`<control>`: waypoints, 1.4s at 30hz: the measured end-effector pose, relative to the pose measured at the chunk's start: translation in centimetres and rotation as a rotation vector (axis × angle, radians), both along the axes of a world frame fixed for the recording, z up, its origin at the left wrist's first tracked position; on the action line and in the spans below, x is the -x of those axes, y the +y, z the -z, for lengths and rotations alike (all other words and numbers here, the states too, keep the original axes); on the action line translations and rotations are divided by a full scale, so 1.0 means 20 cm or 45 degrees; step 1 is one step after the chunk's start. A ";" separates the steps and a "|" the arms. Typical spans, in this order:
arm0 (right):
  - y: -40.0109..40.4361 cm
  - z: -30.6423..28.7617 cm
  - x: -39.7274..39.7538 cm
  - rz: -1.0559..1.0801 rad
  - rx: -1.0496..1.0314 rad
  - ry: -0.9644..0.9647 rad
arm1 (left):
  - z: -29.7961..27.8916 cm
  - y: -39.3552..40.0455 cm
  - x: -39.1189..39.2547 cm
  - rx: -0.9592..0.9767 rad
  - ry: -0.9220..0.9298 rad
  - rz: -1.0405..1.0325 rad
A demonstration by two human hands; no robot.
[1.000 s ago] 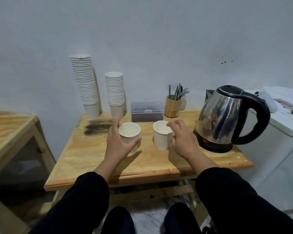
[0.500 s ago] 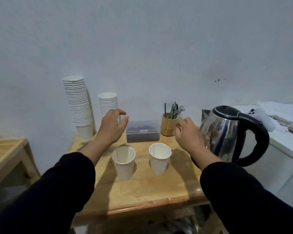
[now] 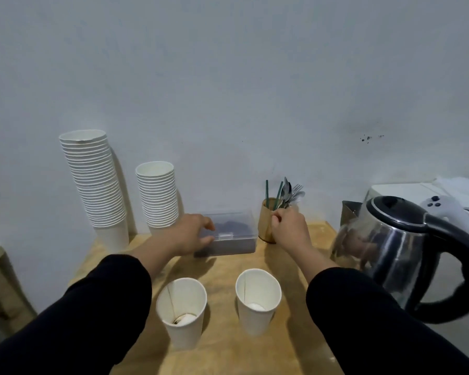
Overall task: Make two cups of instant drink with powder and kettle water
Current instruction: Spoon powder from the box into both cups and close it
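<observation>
Clear lidded powder box holds dark powder.

Left hand rests on clear lidded box (dark contents). Right hand touches utensil holder, fingers curled. Two paper cups stand upright on table; kettle at right.

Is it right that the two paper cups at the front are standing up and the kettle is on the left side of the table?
Not quite. The two paper cups do stand upright at the front, but the kettle is on the right side of the table, as the head view shows.
</observation>
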State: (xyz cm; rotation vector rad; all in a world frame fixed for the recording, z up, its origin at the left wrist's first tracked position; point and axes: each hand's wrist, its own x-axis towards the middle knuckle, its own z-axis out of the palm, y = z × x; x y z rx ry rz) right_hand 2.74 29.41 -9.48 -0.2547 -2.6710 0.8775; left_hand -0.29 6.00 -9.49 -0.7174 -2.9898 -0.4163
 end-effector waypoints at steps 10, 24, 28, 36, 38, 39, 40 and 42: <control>0.09 0.09 0.30 0.234 0.150 0.032 | 0.13 0.00 0.21 0.015 0.008 0.045; 0.09 0.12 0.45 0.604 0.085 0.127 | 0.19 -0.05 0.24 -0.109 0.066 0.095; 0.11 0.12 0.48 0.650 0.112 0.077 | 0.20 -0.05 0.25 -0.120 0.071 0.094; 0.12 0.10 0.53 0.724 0.121 0.036 | 0.20 -0.05 0.24 -0.119 0.058 0.085; 0.12 0.10 0.53 0.726 0.115 0.044 | 0.20 -0.05 0.24 -0.114 0.071 0.089; 0.11 0.10 0.53 0.730 0.116 0.046 | 0.20 -0.05 0.25 -0.113 0.081 0.090; 0.11 0.10 0.53 0.734 0.121 0.045 | 0.20 -0.05 0.25 -0.106 0.088 0.089; 0.10 0.10 0.53 0.742 0.153 0.036 | 0.19 -0.03 0.25 -0.059 0.102 0.084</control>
